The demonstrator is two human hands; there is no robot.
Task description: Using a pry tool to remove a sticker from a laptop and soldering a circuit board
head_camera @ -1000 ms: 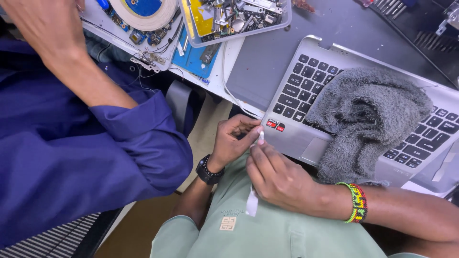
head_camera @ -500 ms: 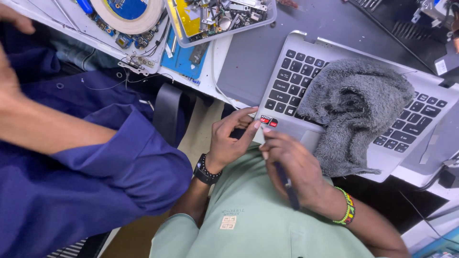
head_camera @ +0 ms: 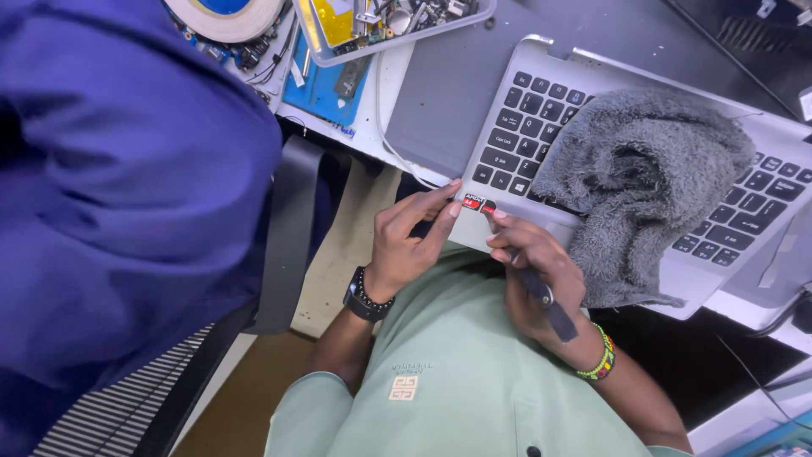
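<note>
Your left hand braces the silver laptop's front corner, fingers loose, while your right hand grips a dark slim tool, fingertips at the small red stickers there.

Grey towel at 2 o'clock; clear parts tray at 12; tape roll at 11; blue-sleeved co-worker at 9.

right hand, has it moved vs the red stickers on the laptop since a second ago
Yes. The right hand has shifted from just left of the red stickers to their right, fingertips now at the stickers' edge on the laptop.
</note>
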